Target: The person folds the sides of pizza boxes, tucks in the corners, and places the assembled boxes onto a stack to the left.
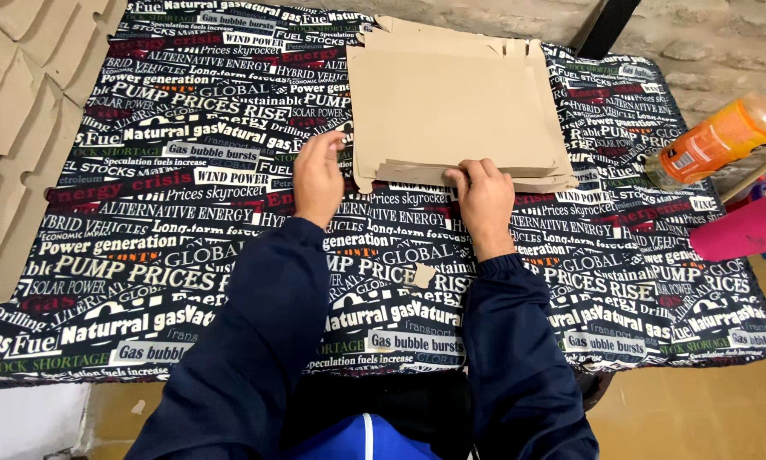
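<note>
**Both hands at the near edge of the cardboard stack**

Your fingertips are tucked out of sight: the right hand point(485, 198) curls over the stack's near edge, so how many sheets it pinches cannot be told. Your left hand point(318, 175) rests at the near left corner, fingers loosely bent and touching the edge, clasping nothing you can see. The stack of flat cardboard sheets point(453, 106) lies in the middle of the table's far half, roughly square, its sides running nearly straight away from you, its sheets fanned unevenly along the near edge. A small cardboard scrap point(420, 275) lies between your forearms. The table wears a black cloth with printed lettering point(170, 221). More cut cardboard point(12, 128) sits off to the left, partly cropped. At right, an orange bottle point(719, 140) and a pink bottle point(741, 228) run out of view. The floor is tan tile.
</note>
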